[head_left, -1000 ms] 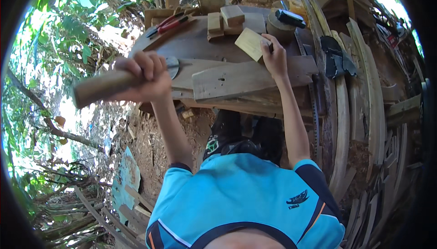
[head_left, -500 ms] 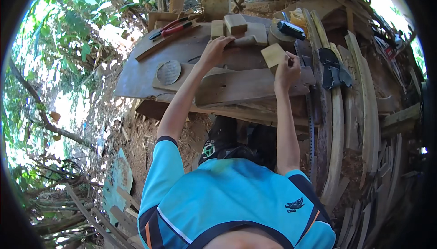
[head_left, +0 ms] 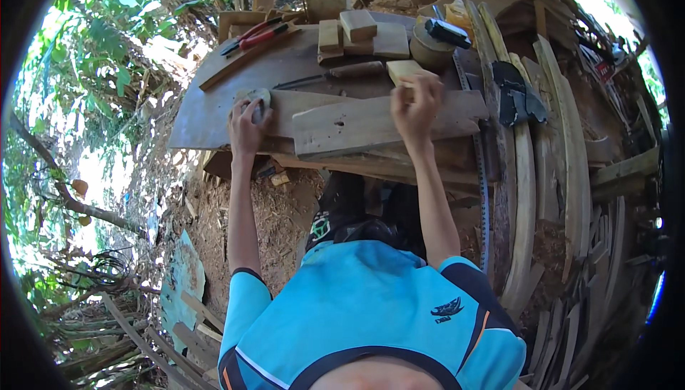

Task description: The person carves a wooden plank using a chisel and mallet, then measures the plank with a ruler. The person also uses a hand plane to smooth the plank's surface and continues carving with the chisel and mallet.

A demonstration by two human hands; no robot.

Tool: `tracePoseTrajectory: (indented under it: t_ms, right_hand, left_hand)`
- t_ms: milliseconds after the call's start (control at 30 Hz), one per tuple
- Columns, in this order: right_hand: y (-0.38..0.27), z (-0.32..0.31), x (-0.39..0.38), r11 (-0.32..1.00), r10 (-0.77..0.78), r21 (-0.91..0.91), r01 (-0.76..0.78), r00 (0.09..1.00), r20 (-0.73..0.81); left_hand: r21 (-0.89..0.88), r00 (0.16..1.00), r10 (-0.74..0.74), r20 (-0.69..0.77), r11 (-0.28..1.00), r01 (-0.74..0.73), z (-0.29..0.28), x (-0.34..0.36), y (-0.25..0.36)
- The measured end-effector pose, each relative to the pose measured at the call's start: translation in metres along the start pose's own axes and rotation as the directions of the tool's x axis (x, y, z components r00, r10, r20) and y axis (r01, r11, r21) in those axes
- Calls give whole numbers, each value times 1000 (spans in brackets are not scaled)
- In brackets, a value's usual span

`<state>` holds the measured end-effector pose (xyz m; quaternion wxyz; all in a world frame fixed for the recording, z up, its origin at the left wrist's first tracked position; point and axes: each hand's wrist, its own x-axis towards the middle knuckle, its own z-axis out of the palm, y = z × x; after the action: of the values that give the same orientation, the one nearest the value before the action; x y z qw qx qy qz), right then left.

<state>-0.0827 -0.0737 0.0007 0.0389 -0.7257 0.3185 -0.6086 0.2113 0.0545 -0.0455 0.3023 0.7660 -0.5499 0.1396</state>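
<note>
My left hand (head_left: 246,127) has its fingers closed on the edge of a round grey-brown disc (head_left: 262,96) at the left of the worktable (head_left: 196,119); the fingers hide part of it. My right hand (head_left: 417,108) grips a small pale wooden block (head_left: 403,69), which sticks out beyond the fingers above a wide plank (head_left: 378,120). Between the hands and farther back lies a tool with a wooden handle (head_left: 357,69) and a thin dark blade. Behind it, several similar wooden blocks (head_left: 358,26) are stacked together.
Red-handled pliers (head_left: 262,37) rest on a wood strip (head_left: 221,65) at the back left. A dark device (head_left: 447,33) sits on a round wooden piece (head_left: 430,51). Long timber strips (head_left: 526,211) and a dark cloth-like piece (head_left: 515,94) stand right of the table.
My left hand has left the tool's wooden handle and moved left and nearer, onto the round disc. My right hand has come slightly left and nearer with the block, turning it.
</note>
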Motion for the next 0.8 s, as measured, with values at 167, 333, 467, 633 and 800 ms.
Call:
tracePoseTrajectory:
  t_ms: [167,333,467,633,800]
  right_hand:
    - [-42,-7,-3,980,-123,190,63,938,323]
    - [-58,5,-5,919,-340,391,59,623,705]
    - [-28,2,-16,921,-390,336,198,500,774]
    - [-20,-14,-30,942,-332,272,197,668,666]
    - [-33,-14,-29,940,-326,315,132,619,714]
  left_hand:
    - [-498,986,84,144,867,-1,-43,5,62]
    - [-356,793,574,204,798,-486,-38,-12,104]
    - [-556,882,471,22,739,-380,-15,-34,98]
    - [-472,978,206,26,865,-169,1,-46,91]
    - [-457,984,131,121,887,-62,3,-48,87]
